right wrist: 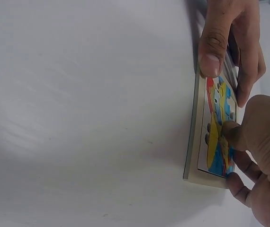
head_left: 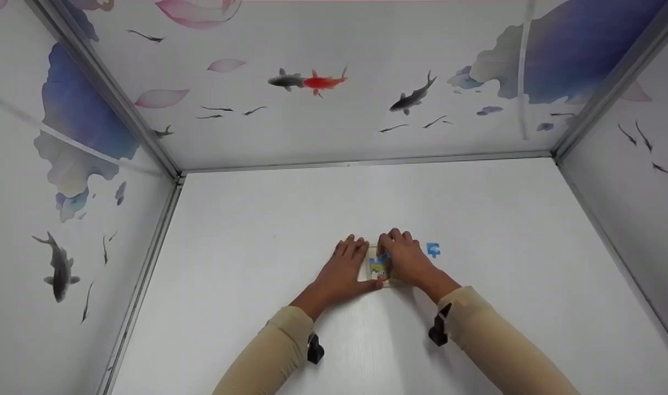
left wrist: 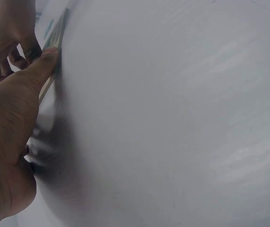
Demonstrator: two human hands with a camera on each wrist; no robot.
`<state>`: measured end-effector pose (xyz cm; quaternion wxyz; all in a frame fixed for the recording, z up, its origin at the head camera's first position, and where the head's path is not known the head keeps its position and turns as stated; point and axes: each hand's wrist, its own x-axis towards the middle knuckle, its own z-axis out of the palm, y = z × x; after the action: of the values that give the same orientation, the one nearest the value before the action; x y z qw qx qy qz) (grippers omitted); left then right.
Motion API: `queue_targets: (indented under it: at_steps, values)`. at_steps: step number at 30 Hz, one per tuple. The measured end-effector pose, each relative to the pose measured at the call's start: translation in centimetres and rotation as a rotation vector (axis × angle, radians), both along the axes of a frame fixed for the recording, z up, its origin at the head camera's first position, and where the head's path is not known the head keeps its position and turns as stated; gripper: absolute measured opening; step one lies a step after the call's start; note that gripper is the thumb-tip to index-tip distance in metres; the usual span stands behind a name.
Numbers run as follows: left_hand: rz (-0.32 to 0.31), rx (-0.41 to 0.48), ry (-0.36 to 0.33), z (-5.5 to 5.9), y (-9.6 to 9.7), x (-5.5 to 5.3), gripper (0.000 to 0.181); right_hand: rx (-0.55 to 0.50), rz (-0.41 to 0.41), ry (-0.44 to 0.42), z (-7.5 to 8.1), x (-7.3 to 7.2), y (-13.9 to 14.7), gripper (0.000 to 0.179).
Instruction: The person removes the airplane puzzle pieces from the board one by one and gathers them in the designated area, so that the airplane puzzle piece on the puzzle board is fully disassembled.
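Note:
A small wooden jigsaw tray (right wrist: 201, 177) lies on the white table, with a colourful picture puzzle (right wrist: 214, 137) inside its raised border. My left hand (head_left: 342, 271) rests along the tray's left side, fingers fairly straight, and its thumb (right wrist: 211, 64) presses on the near border. Over the right part of the tray, my right hand (head_left: 409, 260) has curled fingers and pinches a blue puzzle piece (head_left: 384, 255) at the upper picture area. That piece is mostly hidden by the fingers. A loose blue puzzle piece (head_left: 431, 247) lies on the table just right of the right hand.
White panels printed with fish and petals enclose the table (head_left: 246, 230) at the back (head_left: 345, 126) and both sides. Metal rails run along their edges. Each wrist carries a small black camera (head_left: 315, 349) below its beige sleeve.

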<state>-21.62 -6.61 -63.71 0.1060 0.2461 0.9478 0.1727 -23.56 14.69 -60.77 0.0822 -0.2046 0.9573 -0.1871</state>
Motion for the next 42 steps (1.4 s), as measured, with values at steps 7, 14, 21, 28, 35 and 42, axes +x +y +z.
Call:
queue_targets:
  at_steps: [7,14,21,28,35,42]
  values:
    - [-0.005,0.013,-0.007,0.3,0.0,0.1,0.105,-0.023,-0.002,0.025,-0.7,0.1,0.2,0.054]
    - [0.004,0.018,-0.021,0.2,-0.1,0.1,0.106,-0.068,0.011,0.033,-0.8,0.2,0.4,0.052]
    - [0.007,0.008,-0.024,0.2,-0.1,0.1,0.107,-0.135,0.027,0.058,-1.1,0.1,0.8,0.047]
    - [0.009,0.010,-0.011,0.2,0.0,0.0,0.106,-0.199,0.031,0.041,-1.2,-0.4,1.2,0.045]
    - [0.004,-0.011,0.002,0.0,0.0,0.0,0.107,-0.230,0.043,-0.006,-1.0,-0.5,1.3,0.049]
    - [0.003,0.006,0.004,0.0,-0.1,0.0,0.106,-0.213,0.085,0.002,-0.6,-0.6,1.5,0.039]
